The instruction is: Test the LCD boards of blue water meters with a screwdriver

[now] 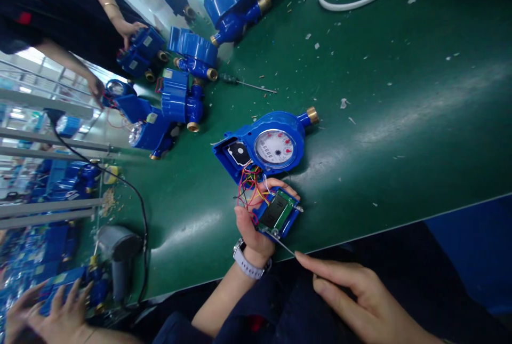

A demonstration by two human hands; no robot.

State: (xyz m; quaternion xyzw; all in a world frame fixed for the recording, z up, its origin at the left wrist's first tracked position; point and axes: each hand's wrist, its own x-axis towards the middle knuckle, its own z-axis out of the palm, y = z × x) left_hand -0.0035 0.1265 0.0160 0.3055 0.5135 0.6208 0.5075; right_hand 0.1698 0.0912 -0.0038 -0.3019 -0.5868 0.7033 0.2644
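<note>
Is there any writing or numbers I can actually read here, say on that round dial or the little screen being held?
None can be read.
Water meter dial: digits and red pointers show, too blurred to read.
Circuit board screen in the left hand: dark, no text visible.
Labels on the blue meters at the back: too small.

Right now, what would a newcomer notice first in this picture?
The opened blue water meter lies mid-table on the green table, coloured wires trailing to a blue circuit module held in the left hand. The right hand pinches a thin metal tool against it. More blue meters crowd the far left.
</note>
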